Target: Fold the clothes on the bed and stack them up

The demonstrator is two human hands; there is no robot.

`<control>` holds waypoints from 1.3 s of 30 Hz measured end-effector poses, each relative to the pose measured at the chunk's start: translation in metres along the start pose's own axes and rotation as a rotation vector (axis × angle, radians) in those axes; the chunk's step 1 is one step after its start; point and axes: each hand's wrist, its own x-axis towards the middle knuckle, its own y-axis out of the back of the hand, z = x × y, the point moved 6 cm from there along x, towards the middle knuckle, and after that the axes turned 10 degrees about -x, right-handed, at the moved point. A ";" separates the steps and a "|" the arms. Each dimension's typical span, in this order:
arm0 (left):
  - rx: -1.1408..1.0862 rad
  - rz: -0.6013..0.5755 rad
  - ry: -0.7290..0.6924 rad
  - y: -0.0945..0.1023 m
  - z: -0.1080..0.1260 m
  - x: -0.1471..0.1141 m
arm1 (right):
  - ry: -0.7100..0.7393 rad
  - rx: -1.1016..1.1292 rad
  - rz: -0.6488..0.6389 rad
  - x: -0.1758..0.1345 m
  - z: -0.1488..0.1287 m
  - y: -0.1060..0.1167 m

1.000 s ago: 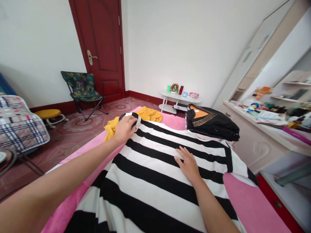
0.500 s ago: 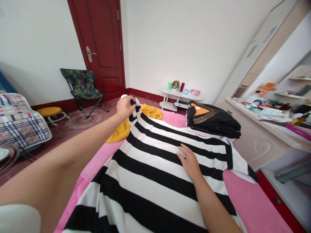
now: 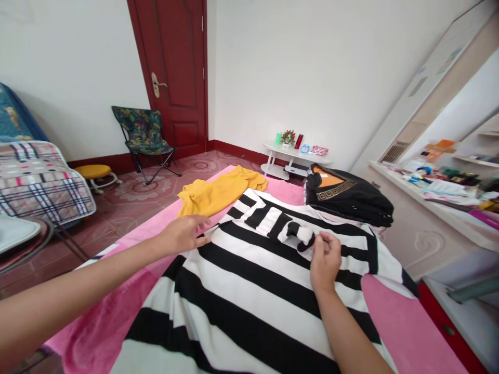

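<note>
A black-and-white striped shirt (image 3: 249, 280) lies spread over the pink cover. Its left sleeve (image 3: 268, 221) is folded inward across the chest, with the cuff end bunched up. My right hand (image 3: 326, 259) pinches that cuff end between thumb and fingers, above the middle of the shirt. At the shirt's left edge is my left hand (image 3: 185, 235), thumb and fingers apart, its fingertips close to or touching the fabric near the fold. The other sleeve (image 3: 392, 262) stretches out to the right.
A yellow garment (image 3: 220, 191) lies beyond my left hand on the pink cover (image 3: 405, 317). Folded black clothes (image 3: 351, 195) are stacked at the far right. Farther off stand a camping chair (image 3: 146, 137), a yellow stool (image 3: 93, 171) and a small white table (image 3: 288, 153).
The left sleeve, earlier held up at the far left by my left hand, now lies folded across the chest. My right hand has taken its cuff; my left hand has let go and come nearer.
</note>
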 end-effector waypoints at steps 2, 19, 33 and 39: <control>-0.045 -0.082 0.154 0.001 -0.022 -0.018 | 0.138 -0.038 -0.134 -0.007 -0.025 -0.015; -0.905 -0.340 0.251 -0.003 0.030 -0.069 | 0.269 -0.674 -0.564 0.038 -0.064 -0.129; -0.835 -0.966 0.077 -0.120 0.176 -0.039 | 0.261 -0.677 -0.191 0.099 -0.013 -0.064; -0.546 -1.477 0.097 -0.164 0.197 -0.044 | 0.220 -0.901 -0.237 0.056 0.032 -0.054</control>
